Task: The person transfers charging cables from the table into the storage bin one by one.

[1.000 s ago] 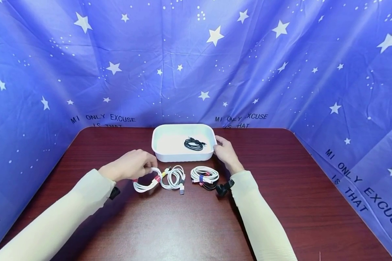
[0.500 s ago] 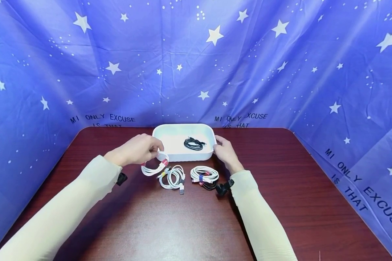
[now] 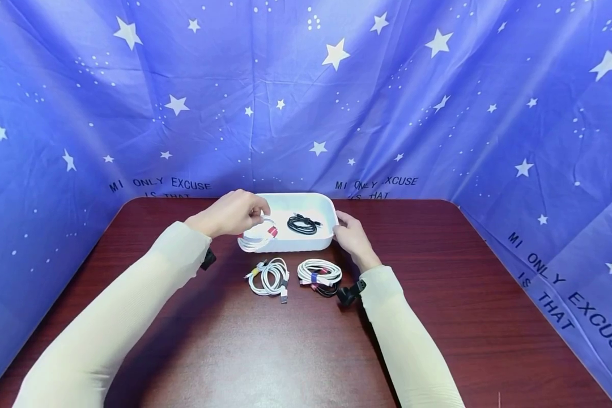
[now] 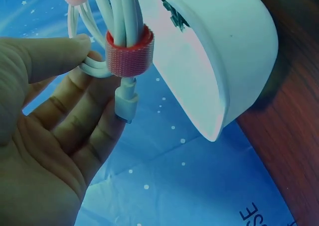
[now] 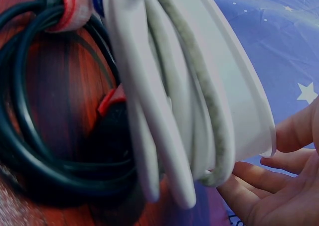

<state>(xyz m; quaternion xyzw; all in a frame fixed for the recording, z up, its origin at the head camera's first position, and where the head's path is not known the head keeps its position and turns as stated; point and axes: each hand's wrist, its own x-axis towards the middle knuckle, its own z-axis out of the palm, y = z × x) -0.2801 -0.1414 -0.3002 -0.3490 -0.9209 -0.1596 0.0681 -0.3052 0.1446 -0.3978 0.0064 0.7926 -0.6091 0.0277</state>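
My left hand (image 3: 230,213) pinches a coiled white charging cable (image 3: 255,243) between thumb and fingers, over the left front corner of a white plastic box (image 3: 306,245). Red straps (image 4: 130,59) bind the coil, and a white plug (image 4: 126,100) hangs below one of them in the left wrist view. Inside the box, on its right side, lies a coiled black cable (image 3: 303,225). At the box's right end my right hand (image 3: 356,242) grips the rim, with fingers (image 5: 296,131) at the edge in the right wrist view.
In front of the box lie a white cable coil (image 3: 271,279) with yellow and black ties and another white coil (image 3: 320,273) with a blue tie. A black coil (image 5: 20,94) with red ties lies partly under the latter. Starry blue cloth (image 3: 296,85) hangs behind the brown table (image 3: 296,351).
My left hand has lifted the red-strapped white cable off the table and carried it up, right and away to the box's left side. My right hand stays at the box's right end.
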